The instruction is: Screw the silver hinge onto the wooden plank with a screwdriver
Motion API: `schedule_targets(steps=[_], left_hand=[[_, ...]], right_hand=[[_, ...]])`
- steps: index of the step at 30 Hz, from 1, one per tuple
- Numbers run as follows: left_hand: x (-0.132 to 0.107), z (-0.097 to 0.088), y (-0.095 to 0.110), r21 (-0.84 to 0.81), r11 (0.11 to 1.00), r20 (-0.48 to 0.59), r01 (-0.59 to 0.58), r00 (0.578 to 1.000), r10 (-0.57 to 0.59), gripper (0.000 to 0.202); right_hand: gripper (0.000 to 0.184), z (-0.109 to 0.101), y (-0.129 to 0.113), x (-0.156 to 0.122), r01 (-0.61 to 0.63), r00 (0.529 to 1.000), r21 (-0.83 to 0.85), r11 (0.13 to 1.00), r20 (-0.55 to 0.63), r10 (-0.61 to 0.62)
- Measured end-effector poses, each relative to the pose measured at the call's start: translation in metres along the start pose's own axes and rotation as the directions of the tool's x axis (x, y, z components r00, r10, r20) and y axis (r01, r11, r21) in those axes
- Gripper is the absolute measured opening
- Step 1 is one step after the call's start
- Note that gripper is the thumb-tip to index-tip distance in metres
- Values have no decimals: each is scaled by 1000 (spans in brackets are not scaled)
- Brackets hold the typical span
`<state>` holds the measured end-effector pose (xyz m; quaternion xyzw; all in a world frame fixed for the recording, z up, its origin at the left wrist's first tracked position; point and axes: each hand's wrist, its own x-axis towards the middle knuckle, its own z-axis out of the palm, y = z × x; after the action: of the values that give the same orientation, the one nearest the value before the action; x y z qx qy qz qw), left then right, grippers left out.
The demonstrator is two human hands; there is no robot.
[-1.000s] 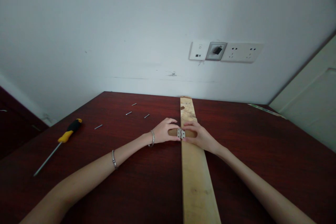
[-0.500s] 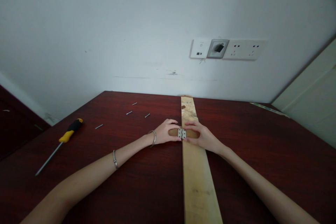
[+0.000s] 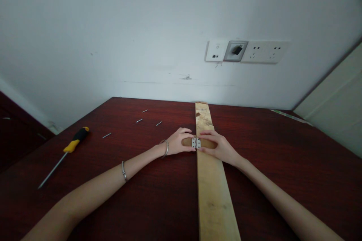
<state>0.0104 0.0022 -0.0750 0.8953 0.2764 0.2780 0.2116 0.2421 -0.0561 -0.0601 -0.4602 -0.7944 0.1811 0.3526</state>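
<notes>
Both hands are out in the middle of the dark red wooden table [image 3: 135,196], meeting over the long pale wooden plank [image 3: 215,199] that runs from the near edge to the wall. Across the plank lies a short brown wooden strip [image 3: 209,144] with a small silver metal hinge [image 3: 196,143] at its centre, right above the plank's left edge. The left hand [image 3: 177,142] curls thumb and fingers around the strip's left end, which hangs out over the table. The right hand [image 3: 222,148] pinches the right end, on top of the plank, thumb on the near side and fingers on the far side. Two silver bracelets [image 3: 123,170] show on the left forearm. Well off to the left, a yellow-and-black-handled screwdriver [image 3: 72,144] lies on the table, and four small metal screws [image 3: 138,120] are scattered between it and the plank.
</notes>
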Motion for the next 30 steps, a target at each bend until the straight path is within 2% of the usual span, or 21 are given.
schedule_targets(steps=[9,30], left_hand=[[1,0,1,-4,1000,1,1,1000,-1,49],[2,-1,2,24,1000,22,-11,1000,11,51]], right_hand=[[32,-1,1,0,30,1000,-1,1000,-8,-30],[29,-2,-3,0,6,1000,3,1000,-11,-6]])
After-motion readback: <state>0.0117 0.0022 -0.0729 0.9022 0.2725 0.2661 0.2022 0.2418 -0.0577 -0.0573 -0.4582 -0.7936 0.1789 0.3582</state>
